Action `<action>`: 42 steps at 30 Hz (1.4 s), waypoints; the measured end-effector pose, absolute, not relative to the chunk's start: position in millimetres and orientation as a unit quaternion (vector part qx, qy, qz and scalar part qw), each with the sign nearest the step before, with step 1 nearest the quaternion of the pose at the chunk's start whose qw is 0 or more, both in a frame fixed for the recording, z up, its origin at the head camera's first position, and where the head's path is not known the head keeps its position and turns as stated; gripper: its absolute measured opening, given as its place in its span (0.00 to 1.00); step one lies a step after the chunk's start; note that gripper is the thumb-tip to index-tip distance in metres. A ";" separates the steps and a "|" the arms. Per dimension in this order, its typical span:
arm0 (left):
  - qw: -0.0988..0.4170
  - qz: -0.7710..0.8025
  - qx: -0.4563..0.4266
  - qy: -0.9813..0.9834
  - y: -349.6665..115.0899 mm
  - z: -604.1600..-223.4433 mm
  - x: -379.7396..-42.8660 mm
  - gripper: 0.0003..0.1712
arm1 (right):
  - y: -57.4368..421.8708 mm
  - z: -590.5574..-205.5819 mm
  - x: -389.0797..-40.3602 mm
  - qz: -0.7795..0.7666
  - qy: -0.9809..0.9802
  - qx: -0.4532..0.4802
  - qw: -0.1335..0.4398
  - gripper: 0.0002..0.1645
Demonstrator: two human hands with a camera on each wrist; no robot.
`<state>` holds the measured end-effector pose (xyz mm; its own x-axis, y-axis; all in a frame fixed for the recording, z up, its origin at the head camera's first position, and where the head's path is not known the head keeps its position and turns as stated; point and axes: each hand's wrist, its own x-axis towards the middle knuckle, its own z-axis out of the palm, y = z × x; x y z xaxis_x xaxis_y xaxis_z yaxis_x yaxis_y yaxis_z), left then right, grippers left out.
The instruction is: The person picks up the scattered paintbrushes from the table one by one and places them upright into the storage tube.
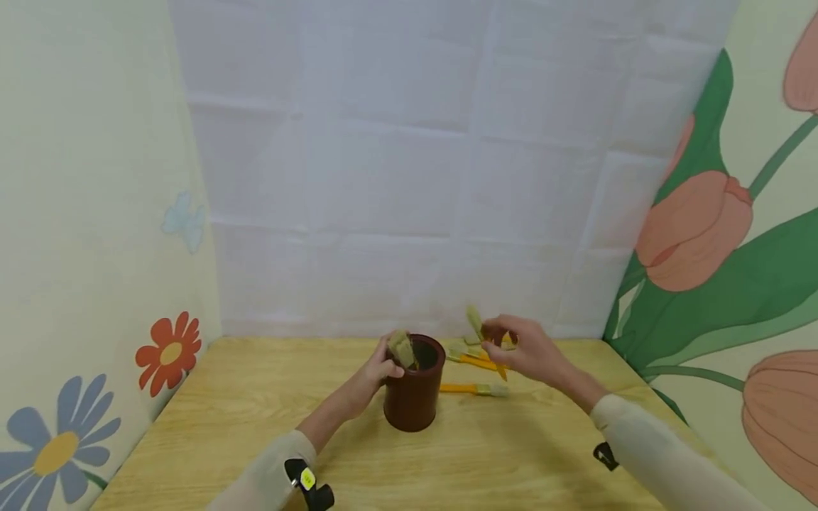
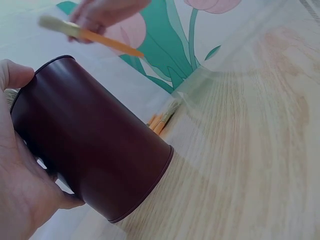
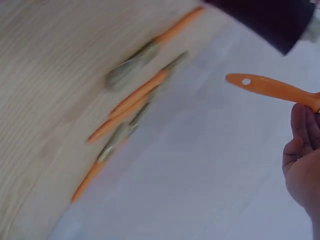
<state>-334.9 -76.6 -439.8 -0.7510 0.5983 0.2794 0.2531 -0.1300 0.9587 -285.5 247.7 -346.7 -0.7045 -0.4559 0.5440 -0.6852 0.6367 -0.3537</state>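
A dark brown cylindrical pot (image 1: 412, 401) stands about upright with its mouth up; my left hand (image 1: 371, 376) grips its left side, thumb near the rim. The pale bristles of a brush (image 1: 401, 349) show at the pot's mouth, next to that thumb. To the right of the pot and above the table, my right hand (image 1: 524, 349) pinches a flat paintbrush (image 1: 473, 318). Its bristles point up and its orange handle (image 3: 270, 87) hangs down, with a hole near the tip. The pot hides most of its contents.
Several orange-handled brushes lie on the wooden table (image 1: 255, 419) behind and right of the pot, including a nearer brush (image 1: 473, 389) partly behind it. A white sheet (image 1: 383, 177) hangs at the table's back edge. Flower-painted walls (image 1: 703, 234) flank both sides.
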 end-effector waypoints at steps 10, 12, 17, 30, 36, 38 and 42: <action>0.140 0.676 0.327 0.646 -68.9 -441.2 -333.1 0.49 | 208.9 -316.0 -268.6 0.496 -0.795 0.304 0.169 0.11; 0.139 0.673 0.330 0.647 -67.0 -440.3 -332.3 0.49 | 203.8 -313.2 -266.4 0.530 -0.774 0.310 0.159 0.11; 0.141 0.672 0.326 0.650 -63.2 -437.6 -330.9 0.49 | 193.4 -315.0 -265.9 0.550 -0.761 0.308 0.156 0.12; 0.139 0.674 0.341 0.641 -64.8 -442.6 -334.3 0.47 | 170.2 -352.0 -272.9 0.431 -0.855 0.259 0.129 0.10; 0.139 0.673 0.340 0.641 -64.7 -445.3 -335.3 0.45 | 163.8 -363.7 -276.3 0.378 -0.868 0.291 0.140 0.09; 0.141 0.675 0.343 0.638 -63.7 -445.1 -334.4 0.44 | 163.6 -366.3 -276.1 0.378 -0.868 0.291 0.137 0.11; 0.140 0.674 0.343 0.639 -63.0 -443.8 -332.2 0.44 | 162.5 -369.3 -274.4 0.381 -0.871 0.284 0.125 0.14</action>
